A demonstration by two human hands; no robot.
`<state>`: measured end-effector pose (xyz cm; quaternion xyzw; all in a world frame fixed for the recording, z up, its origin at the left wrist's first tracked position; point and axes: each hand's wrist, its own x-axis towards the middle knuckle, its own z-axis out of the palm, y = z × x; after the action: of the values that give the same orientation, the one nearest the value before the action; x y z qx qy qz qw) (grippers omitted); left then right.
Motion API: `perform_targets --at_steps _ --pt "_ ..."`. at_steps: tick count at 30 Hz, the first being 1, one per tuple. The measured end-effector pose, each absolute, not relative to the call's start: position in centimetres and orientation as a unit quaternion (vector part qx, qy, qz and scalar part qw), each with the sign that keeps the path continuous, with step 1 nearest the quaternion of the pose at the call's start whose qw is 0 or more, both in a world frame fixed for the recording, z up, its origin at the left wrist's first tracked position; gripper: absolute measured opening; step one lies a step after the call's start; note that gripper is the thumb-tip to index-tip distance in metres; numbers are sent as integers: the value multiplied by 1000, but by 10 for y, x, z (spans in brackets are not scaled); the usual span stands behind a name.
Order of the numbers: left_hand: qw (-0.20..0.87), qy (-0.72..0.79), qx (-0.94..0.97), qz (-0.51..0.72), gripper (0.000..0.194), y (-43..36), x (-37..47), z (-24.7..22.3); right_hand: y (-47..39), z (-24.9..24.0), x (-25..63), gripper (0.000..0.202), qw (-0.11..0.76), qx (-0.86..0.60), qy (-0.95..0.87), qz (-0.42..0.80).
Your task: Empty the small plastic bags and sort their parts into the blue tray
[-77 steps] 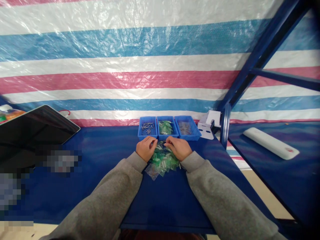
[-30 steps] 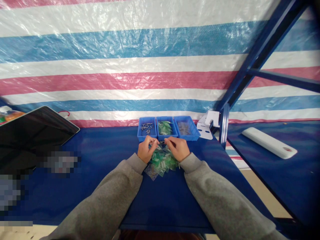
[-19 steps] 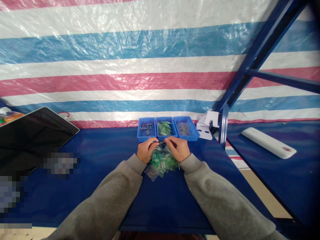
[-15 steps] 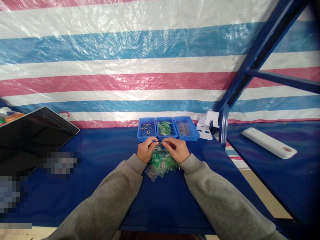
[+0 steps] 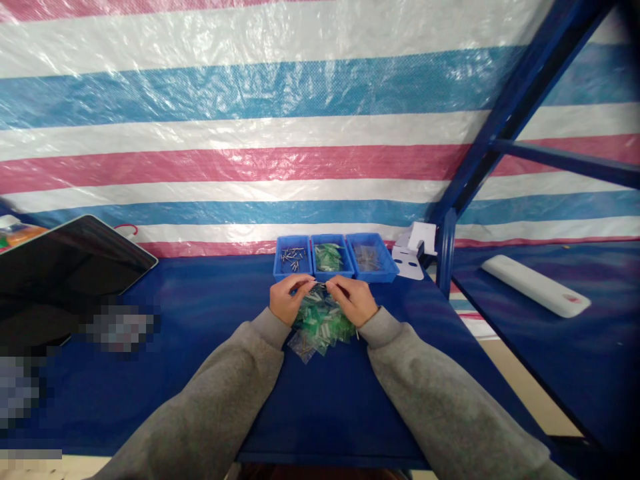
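My left hand [image 5: 286, 299] and my right hand [image 5: 354, 298] face each other, fingertips pinched at the two ends of a small thin metal piece [image 5: 321, 284]; its exact kind is too small to tell. Under and between them lies a pile of small clear and green plastic packets [image 5: 323, 323], partly hidden by my fingers. One clear packet [image 5: 303, 346] with thin pieces inside sticks out at the pile's near left. Just beyond my fingertips stand three blue bins: the left bin [image 5: 279, 267] has loose metal pins, the middle bin [image 5: 332, 274] green packets, the right bin [image 5: 383, 276] clear packets.
White cut-out card pieces [image 5: 407, 263] lie right of the bins beside a blue metal post [image 5: 447, 253]. A dark-screened device [image 5: 80, 280] rests at the left. A long white object [image 5: 537, 285] lies on the right-hand table. Striped sheeting [image 5: 250, 163] hangs behind.
My left hand has shifted slightly left, so the fingertips are a little farther apart and more of the thin metal piece shows between them. The pile and bins stay put.
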<state>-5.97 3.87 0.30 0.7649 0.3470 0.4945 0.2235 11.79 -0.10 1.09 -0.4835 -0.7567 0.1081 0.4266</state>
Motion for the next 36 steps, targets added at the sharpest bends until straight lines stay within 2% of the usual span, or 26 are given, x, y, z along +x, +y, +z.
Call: perform_targets --at_steps 3,7,11,16,20,36 --pt "230 361 767 477 19 41 -59 1 -1 10 117 34 419 -488 -759 104" --pt "175 375 786 459 24 38 -59 4 0 9 117 25 441 -487 -746 107" --pt "138 378 796 452 31 35 -60 7 0 8 117 25 439 -470 -759 98" --pt "129 329 806 474 20 33 -58 9 2 5 117 27 423 -467 -770 98" --pt "140 302 806 490 16 29 -56 12 4 3 117 27 423 -465 -771 99" --pt "214 349 763 501 13 33 -55 3 6 0 118 27 439 -496 -747 64"
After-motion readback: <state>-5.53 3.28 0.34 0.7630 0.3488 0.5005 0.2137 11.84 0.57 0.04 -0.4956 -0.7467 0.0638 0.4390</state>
